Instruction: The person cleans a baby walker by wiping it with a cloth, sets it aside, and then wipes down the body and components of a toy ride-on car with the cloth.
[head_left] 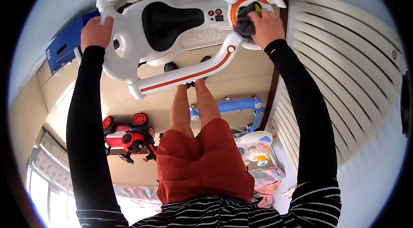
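Observation:
A white ride-on toy [129,17] with orange-striped side rails and a black seat [167,24] fills the upper part of the view. My left hand [97,33] has its fingers curled over the toy's white end at the left. At the other end, my right hand [267,26] grips a dark grey cloth [245,25] with a yellow-green patch, pressed against the orange ring [234,13]. The cloth covers much of the ring's centre. Red buttons [214,12] sit between the seat and the ring.
A blue box [64,49] stands at the left. A white radiator [335,64] lines the right wall. On the floor are a red and black toy vehicle [131,137], a blue frame [236,105] and a white toy tray [254,140]. Patterned fabric [266,176] lies lower right.

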`<state>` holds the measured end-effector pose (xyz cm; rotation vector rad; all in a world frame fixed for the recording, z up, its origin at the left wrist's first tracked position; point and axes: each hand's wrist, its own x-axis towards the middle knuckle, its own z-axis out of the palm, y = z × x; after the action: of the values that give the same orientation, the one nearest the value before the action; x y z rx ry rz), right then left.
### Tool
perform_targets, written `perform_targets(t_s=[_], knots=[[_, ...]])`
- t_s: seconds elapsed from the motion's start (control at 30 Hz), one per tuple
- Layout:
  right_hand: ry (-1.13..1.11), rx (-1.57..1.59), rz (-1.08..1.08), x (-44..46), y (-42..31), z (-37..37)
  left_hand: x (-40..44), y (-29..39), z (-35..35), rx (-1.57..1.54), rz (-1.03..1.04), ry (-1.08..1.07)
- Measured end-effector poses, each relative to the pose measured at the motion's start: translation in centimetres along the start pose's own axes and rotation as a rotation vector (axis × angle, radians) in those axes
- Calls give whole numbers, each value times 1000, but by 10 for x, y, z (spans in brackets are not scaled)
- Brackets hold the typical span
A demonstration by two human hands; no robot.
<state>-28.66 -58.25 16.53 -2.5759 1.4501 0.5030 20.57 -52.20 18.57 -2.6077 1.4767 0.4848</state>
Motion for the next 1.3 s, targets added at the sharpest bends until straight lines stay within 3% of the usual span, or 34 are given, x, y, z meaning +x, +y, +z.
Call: perform_targets(t_s=[0.17, 0.2, 0.3, 0.47, 0.57, 0.6, 0.63, 0.7, 0.8, 0.87, 0.97, 1.2, 1.3], knots=[[-88, -127, 397, -2, -7, -15, -1, 0, 1, -6, -34, -39], [1, -220, 434, -7, -9, -16, -2, 0, 1, -13, -37, -30], [-228, 195, 603, 0, 10, -3, -2, -4, 5, -34, -22, 21], [-283, 272, 370, 5, 40, 7, -3, -1, 4, -35, -10, 36], [-161, 423, 309, 6, 66, 19, 0, -6, 10, -40, 5, 73], [-188, 438, 425, 15, 87, 38, 0, -6, 10, -39, 6, 75], [-321, 1023, 778, 13, 96, 30, 0, -6, 10, -34, 8, 76], [-194, 1428, 1069, 3, 109, 32, 0, -4, 9, -43, -1, 77], [-170, 1224, 964, -5, 98, 24, -4, 0, 2, -33, -20, 35], [-100, 643, 554, 6, 109, 61, -5, 3, 1, -29, -24, 13], [-118, 250, 578, 11, 29, 12, 0, -1, 1, -8, -12, 2], [-218, 584, 305, 15, 82, 18, 3, -6, 9, 3, -14, 30], [-237, 547, 388, 18, 79, 21, -1, 1, 2, -11, -33, 10]])
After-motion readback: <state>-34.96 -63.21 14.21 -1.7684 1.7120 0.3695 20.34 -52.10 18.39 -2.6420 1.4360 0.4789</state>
